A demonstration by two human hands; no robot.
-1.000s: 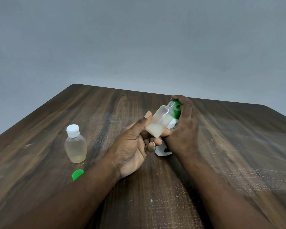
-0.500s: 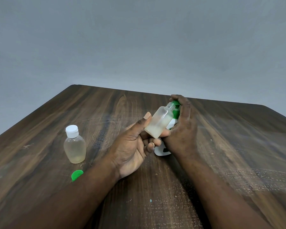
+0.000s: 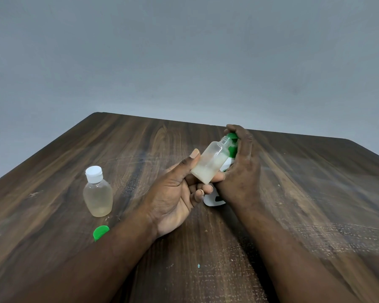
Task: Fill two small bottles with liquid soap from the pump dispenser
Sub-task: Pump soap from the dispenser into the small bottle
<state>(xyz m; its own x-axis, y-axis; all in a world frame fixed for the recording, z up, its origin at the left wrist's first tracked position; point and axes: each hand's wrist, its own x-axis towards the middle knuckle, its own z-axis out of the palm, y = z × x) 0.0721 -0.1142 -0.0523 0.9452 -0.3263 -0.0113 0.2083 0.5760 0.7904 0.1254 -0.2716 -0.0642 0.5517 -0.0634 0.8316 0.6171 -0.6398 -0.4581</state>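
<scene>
- Setting: dark wood-grain table point(image 3: 315, 193) fills the lower half of the frame, with a plain grey wall point(image 3: 184, 51) above it.
- Left hand point(image 3: 173, 200), centre of the frame, palm turned up and to the right. It pinches the open bottle point(image 3: 210, 162): the thumb lies along the bottle's left side and the fingers curl under its base.
- The open bottle is clear plastic and uncapped, held off the table and tilted, with its mouth pointing to the upper right. Whitish soap sits in its lower part; the upper part looks empty.
- Pump dispenser point(image 3: 211, 201) stands on the table just right of centre, mostly hidden behind both hands. The white base shows below the left fingers.
- Right hand point(image 3: 241, 169) wraps around the dispenser from the right, its fingers curled over the top of the green pump head point(image 3: 232, 149).
- The open bottle's mouth sits right at the pump head. I cannot tell whether soap is flowing.
- The hands are close together; the left fingertips meet the right hand near the bottle's base.
- Capped bottle point(image 3: 97, 193) stands upright at the left of the frame, well apart from the hands. It has a white cap point(image 3: 94, 174) and is nearly full of pale yellowish liquid.
- Green cap point(image 3: 100, 232) lies loose on the table just below the capped bottle, partly hidden by the left forearm.
</scene>
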